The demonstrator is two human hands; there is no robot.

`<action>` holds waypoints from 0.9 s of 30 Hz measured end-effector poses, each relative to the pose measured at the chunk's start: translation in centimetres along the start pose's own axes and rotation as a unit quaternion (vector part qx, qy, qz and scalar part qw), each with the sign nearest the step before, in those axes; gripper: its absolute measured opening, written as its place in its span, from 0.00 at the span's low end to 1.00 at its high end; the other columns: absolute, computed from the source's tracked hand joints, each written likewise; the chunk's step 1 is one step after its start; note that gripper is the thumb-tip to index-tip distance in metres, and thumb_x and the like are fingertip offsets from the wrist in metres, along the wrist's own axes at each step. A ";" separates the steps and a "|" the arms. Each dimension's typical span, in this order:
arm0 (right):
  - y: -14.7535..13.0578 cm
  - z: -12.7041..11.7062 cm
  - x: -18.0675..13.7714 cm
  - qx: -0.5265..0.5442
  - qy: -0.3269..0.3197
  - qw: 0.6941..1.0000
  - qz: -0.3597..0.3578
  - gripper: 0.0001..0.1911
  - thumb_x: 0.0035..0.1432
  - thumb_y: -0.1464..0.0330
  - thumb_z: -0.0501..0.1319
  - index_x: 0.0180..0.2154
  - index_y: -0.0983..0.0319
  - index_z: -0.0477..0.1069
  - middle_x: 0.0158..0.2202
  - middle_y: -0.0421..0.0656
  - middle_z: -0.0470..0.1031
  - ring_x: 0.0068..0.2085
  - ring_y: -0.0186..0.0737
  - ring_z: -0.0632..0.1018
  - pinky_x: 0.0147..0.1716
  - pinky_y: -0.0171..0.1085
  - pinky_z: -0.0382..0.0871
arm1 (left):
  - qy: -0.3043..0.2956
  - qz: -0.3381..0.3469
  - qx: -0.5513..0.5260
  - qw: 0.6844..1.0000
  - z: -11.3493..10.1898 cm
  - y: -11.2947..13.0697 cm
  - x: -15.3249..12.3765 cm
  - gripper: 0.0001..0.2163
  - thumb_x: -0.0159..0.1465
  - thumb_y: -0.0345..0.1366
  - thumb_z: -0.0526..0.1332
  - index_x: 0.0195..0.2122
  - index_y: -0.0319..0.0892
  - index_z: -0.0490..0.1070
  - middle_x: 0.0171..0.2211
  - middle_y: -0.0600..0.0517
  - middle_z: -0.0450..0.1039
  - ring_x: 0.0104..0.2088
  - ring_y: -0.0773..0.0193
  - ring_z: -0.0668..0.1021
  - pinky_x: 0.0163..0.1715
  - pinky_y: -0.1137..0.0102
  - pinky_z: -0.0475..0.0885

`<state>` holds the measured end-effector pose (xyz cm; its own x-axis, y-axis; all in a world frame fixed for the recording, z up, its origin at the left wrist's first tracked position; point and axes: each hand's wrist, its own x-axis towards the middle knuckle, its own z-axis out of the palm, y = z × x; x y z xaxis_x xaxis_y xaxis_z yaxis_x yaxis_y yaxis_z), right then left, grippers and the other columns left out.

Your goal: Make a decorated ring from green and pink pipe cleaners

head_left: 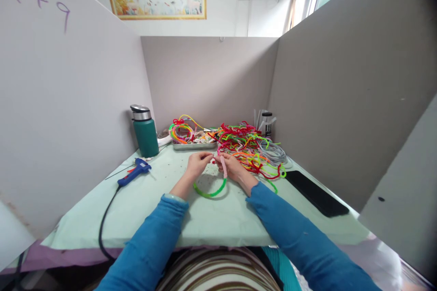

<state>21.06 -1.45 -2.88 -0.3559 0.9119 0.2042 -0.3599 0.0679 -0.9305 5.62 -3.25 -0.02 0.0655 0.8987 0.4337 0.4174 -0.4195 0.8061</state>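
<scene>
Both my hands meet over the middle of the pale green table (143,209). My left hand (197,164) is closed in a pinch on the top of a curved hoop (210,192), green along its lower arc. My right hand (234,167) is closed on the same hoop where pink fuzzy wire (223,167) is wound around it. A small red bit shows between my fingertips. The hoop's lower arc hangs toward me just above the table. Blue sleeves cover both forearms.
A heap of coloured pipe cleaners (251,145) lies behind my right hand, beside a metal tray (194,145) with hoops. A green flask (145,132) stands back left, a blue glue gun (134,172) with cord at left, a black phone (316,193) at right. Partition walls enclose the desk.
</scene>
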 end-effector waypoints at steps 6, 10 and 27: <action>0.4 -0.2 0.1 -0.056 0.014 0.998 -0.019 0.17 0.39 0.58 0.68 0.23 0.64 0.67 0.21 0.38 0.68 0.19 0.27 0.60 0.18 0.31 0.50 | -0.011 -0.036 0.031 0.999 -0.2 -0.7 0.2 0.15 0.53 0.42 0.58 0.31 0.35 0.77 0.23 0.50 0.73 0.24 0.68 0.70 0.25 0.74 0.63; 0.2 0.1 -0.1 -0.099 0.033 0.994 -0.045 0.17 0.39 0.58 0.68 0.21 0.63 0.66 0.19 0.36 0.66 0.20 0.28 0.61 0.19 0.31 0.50 | -0.039 -0.050 0.052 0.997 -0.1 -1.1 0.3 0.15 0.52 0.43 0.58 0.30 0.36 0.77 0.22 0.50 0.73 0.24 0.67 0.70 0.26 0.73 0.63; 0.3 0.2 0.0 -0.158 0.045 0.983 -0.082 0.10 0.40 0.64 0.65 0.24 0.63 0.69 0.22 0.36 0.67 0.24 0.31 0.65 0.23 0.31 0.57 | -0.121 -0.050 0.071 0.989 0.4 -1.8 0.0 0.18 0.52 0.46 0.59 0.32 0.35 0.78 0.22 0.51 0.73 0.24 0.67 0.70 0.25 0.73 0.61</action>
<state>20.81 -1.55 -3.09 -0.2323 0.9093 0.3451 -0.1159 0.3265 -0.9381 5.17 -2.43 -1.65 0.2250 0.9463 0.2323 0.5553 -0.3205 0.7675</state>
